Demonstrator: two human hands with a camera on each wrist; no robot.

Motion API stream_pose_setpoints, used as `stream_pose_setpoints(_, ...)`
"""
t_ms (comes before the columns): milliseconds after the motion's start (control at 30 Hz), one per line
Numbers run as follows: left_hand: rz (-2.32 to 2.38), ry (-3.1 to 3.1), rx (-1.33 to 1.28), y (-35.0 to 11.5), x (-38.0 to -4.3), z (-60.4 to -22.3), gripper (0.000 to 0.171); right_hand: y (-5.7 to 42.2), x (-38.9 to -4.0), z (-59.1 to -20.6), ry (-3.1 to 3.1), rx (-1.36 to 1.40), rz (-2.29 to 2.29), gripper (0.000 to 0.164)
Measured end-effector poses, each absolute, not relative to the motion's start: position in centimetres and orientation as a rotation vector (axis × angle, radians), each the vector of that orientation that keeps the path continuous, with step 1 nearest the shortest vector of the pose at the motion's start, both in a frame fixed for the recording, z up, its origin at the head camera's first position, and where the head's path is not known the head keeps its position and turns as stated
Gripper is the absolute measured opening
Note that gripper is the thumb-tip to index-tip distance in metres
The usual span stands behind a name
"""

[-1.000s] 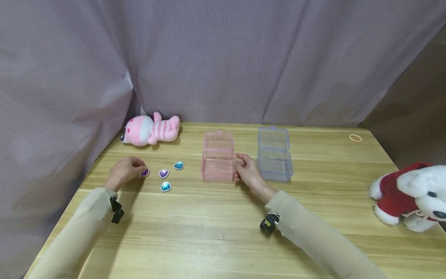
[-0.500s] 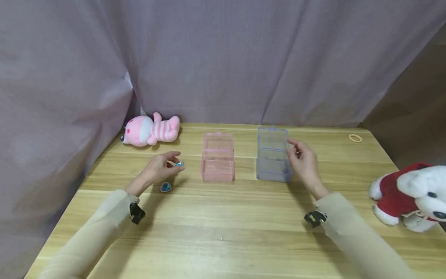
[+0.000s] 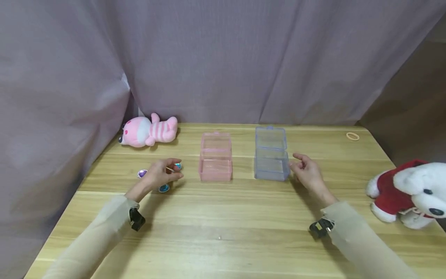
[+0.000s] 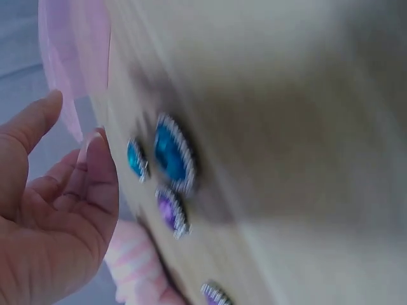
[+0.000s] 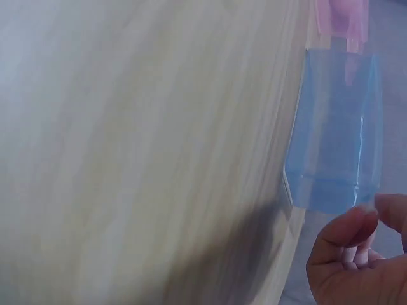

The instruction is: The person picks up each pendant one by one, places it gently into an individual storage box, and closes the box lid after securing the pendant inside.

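My left hand [image 3: 158, 176] hovers among heart-shaped gems with sparkling rims, its thumb and fingers parted and nothing between them. A blue gem [image 3: 178, 166] shows just past its fingertips, another blue gem [image 3: 163, 188] lies below it, and a purple gem [image 3: 142, 173] lies to its left. A second purple gem [image 4: 170, 211] is covered by the hand in the head view but shows in the left wrist view. My right hand [image 3: 308, 174] is at the right side of the clear blue box [image 3: 271, 170], fingers loosely bent, fingertips at its edge. The box's lid stands open.
A clear pink box [image 3: 216, 171] with its lid raised stands left of the blue one. A pink plush toy [image 3: 148, 131] lies at the back left. A white plush dog [image 3: 407, 193] in red sits at the right, with a beige ring [image 3: 352, 136] behind it.
My left hand moved right from the left purple gem toward the blue gem. My right hand left the pink box for the blue box's right side, then lowered slightly.
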State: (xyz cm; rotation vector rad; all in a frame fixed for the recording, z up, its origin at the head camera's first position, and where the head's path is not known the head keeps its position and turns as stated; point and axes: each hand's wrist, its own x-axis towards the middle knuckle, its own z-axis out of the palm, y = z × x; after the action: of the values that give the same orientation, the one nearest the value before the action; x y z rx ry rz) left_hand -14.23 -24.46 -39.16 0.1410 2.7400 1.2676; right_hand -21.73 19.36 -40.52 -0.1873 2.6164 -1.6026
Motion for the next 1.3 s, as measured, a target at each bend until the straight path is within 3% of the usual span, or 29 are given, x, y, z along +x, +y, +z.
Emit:
stream_pose_setpoints(267,1.558,2.513,0.161,-21.8,-14.9,-40.4,0.087,19.1,-21.6,-40.4,2.508,-0.145,-1.65,0.051)
stream_pose_setpoints(467,1.601,2.526,0.151,-20.1,-16.1,-40.8,0.094,18.9,-21.6,-40.4,2.457,-0.158,-1.664,0.051)
stream_pose_setpoints(1033,1.545,2.611,0.216,-19.6,-16.5,-40.9,0.081,20.7,-21.5,-40.4,2.593,-0.152,-1.623,0.042)
stream_pose_setpoints(1300,1.361,2.877,-0.02,-26.2,-12.7,-40.1,0.03,21.2,-21.8,-41.2,2.52,-0.092,-1.717,0.044)
